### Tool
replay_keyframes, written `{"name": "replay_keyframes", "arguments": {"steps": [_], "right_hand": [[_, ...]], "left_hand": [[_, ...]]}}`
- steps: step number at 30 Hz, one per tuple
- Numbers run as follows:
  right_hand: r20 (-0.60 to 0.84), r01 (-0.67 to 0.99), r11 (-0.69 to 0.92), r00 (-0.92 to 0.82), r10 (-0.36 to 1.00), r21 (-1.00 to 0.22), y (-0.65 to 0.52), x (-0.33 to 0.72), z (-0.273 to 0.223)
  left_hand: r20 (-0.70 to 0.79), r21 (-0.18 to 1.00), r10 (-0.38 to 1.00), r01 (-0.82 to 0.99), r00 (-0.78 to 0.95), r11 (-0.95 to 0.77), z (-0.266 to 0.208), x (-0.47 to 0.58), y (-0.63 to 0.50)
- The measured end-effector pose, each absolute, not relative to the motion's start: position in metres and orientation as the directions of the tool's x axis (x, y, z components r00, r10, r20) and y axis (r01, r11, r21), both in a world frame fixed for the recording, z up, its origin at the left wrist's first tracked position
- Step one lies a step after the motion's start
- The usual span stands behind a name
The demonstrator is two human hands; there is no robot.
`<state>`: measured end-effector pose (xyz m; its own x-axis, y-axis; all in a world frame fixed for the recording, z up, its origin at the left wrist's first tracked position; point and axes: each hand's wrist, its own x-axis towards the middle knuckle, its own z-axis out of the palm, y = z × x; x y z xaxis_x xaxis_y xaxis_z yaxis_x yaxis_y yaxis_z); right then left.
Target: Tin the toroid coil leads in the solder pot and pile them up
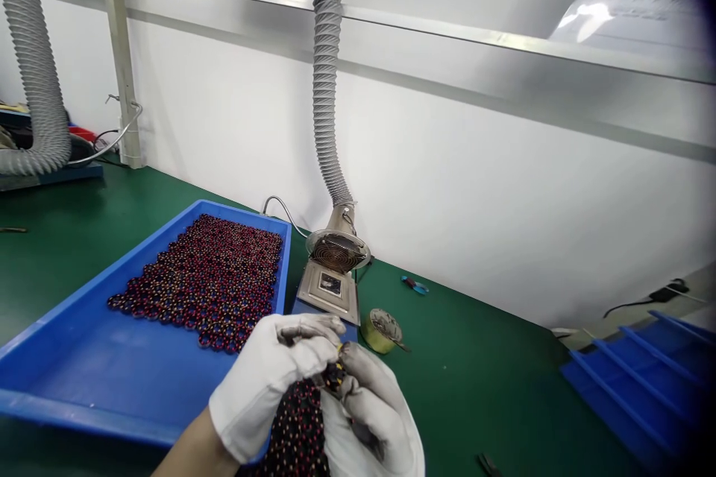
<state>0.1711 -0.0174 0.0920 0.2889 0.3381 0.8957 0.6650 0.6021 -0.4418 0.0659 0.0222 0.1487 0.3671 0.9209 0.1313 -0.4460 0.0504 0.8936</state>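
Observation:
My left hand (277, 376), in a white glove with dirty fingertips, pinches at a small dark ring coil (334, 374) with yellow bits on it. My right hand (377, 410), gloved alike, closes its thumb and fingers on the same coil from the other side. Fingers hide much of the coil. Right below my hands lies a mass of dark ring coils (299, 425) with red and pale dots; what carries them is out of sight. To the left, a blue tray (106, 380) holds closely packed rows of similar ring coils (212, 276).
Behind my hands stands a solder pot (330, 291) under a round fume hood with a grey hose (327, 89). Close by are a round tin (381, 331) and a blue-handled tool (415, 285) on the green table (481, 358). Blue trays (643, 380) are at the right.

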Motion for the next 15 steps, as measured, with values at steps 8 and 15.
{"name": "replay_keyframes", "arguments": {"steps": [8, 15], "right_hand": [[0.756, 0.383, 0.658, 0.425, 0.497, -0.648, -0.017, 0.188, 0.092], [0.259, 0.077, 0.247, 0.357, 0.897, -0.966, 0.038, 0.256, 0.118]], "left_hand": [[0.175, 0.958, 0.983, -0.239, 0.053, -0.158, 0.135, 0.036, 0.031], [0.191, 0.879, 0.817, 0.276, 0.544, -0.389, 0.058, -0.008, 0.009]]}}
